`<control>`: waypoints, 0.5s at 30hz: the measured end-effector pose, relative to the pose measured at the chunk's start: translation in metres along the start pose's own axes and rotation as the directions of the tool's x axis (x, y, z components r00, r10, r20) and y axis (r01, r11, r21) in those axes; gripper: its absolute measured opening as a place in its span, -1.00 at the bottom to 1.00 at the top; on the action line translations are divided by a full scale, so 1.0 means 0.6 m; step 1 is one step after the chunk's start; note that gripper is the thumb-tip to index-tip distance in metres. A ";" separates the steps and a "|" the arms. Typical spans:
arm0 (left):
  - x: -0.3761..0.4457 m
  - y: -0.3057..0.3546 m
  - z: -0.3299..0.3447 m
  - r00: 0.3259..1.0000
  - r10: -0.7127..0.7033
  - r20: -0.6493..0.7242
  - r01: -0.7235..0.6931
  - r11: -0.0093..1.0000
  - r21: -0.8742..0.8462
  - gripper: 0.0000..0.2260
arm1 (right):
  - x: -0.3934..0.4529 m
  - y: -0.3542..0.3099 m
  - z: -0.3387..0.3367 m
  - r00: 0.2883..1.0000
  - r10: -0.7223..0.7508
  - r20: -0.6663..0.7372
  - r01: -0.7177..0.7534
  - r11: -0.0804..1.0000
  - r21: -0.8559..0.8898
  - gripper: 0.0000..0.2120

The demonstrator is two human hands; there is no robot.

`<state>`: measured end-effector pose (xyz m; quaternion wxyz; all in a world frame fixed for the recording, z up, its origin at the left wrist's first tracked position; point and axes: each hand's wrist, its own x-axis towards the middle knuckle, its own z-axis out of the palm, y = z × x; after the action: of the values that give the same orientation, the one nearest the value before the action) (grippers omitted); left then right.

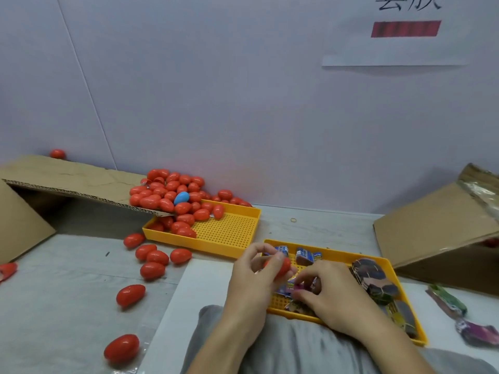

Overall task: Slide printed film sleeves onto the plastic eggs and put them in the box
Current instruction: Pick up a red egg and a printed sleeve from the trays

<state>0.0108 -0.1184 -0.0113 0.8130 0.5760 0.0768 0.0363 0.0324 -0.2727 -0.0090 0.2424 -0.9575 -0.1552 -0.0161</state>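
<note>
Left hand grips a red plastic egg; right hand pinches a printed film sleeve in the yellow perforated tray. Next, I judge, open the sleeve and slide it on.

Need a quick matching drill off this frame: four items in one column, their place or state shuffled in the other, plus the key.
Items
1. blue egg
2. red egg in the left hand
3. rubber band
4. right hand

Places or states
A. lies alone on the table between the two yellow trays
B. sits in the heap of red eggs at the far tray
C. held above the near tray
D. fingers down on a film sleeve in the near tray

Pairs: 1-B, 2-C, 3-A, 4-D
</note>
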 end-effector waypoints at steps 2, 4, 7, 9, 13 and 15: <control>0.003 0.007 -0.009 0.999 -0.052 -0.003 0.052 0.991 -0.122 -0.84 | -0.001 0.000 0.001 1.000 0.003 0.015 -0.003 1.000 -0.006 -0.79; 0.010 0.011 -0.009 0.995 -0.101 0.013 0.102 0.974 -0.204 -0.74 | 0.000 0.003 0.001 1.000 0.011 0.009 -0.011 1.000 0.001 -0.83; 0.017 0.009 -0.007 0.992 -0.128 0.017 0.129 0.959 -0.253 -0.70 | 0.000 0.008 -0.001 1.000 0.014 -0.012 -0.014 0.999 0.030 -0.87; 0.019 0.007 -0.006 0.991 -0.130 0.022 0.131 0.949 -0.285 -0.72 | -0.003 0.011 -0.002 0.999 0.024 -0.037 -0.022 0.998 0.054 -0.86; 0.022 0.005 -0.009 0.994 -0.108 0.036 0.114 0.929 -0.353 -0.80 | -0.006 0.009 -0.004 0.986 0.034 -0.162 -0.019 0.995 0.094 -0.87; 0.023 0.003 -0.008 0.994 -0.086 0.061 0.103 0.915 -0.390 -0.84 | -0.007 0.007 -0.007 0.968 0.073 -0.241 -0.023 0.979 0.201 -0.89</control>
<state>0.0234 -0.1112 -0.0121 0.9141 0.3979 0.0784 -0.0006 0.0299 -0.2791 -0.0077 0.3537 -0.9228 -0.1012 -0.1141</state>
